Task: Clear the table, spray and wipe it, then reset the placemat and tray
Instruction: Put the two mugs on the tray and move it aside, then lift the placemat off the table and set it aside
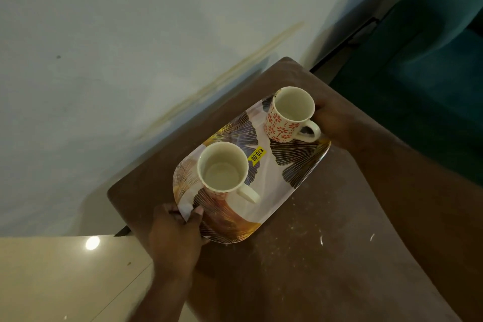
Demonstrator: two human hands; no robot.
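Observation:
A white tray [271, 185] with dark and gold leaf prints and a yellow price sticker is over the brown table [313, 256]. Two empty cream mugs with red flower patterns stand on it: one mug [223, 168] near the left end, the other mug [290, 115] at the far right end. My left hand [175, 232] grips the tray's near left rim, thumb on top. My right hand [334, 123] holds the tray's far right end, partly hidden behind the mug. I cannot tell whether the tray rests on the table or is lifted.
The table top carries pale crumbs and specks, thickest at the lower right. A pale wall [130, 60] runs close along the table's far side. A dark teal seat [431, 73] stands at the upper right. Beige floor tiles [65, 282] show at the lower left.

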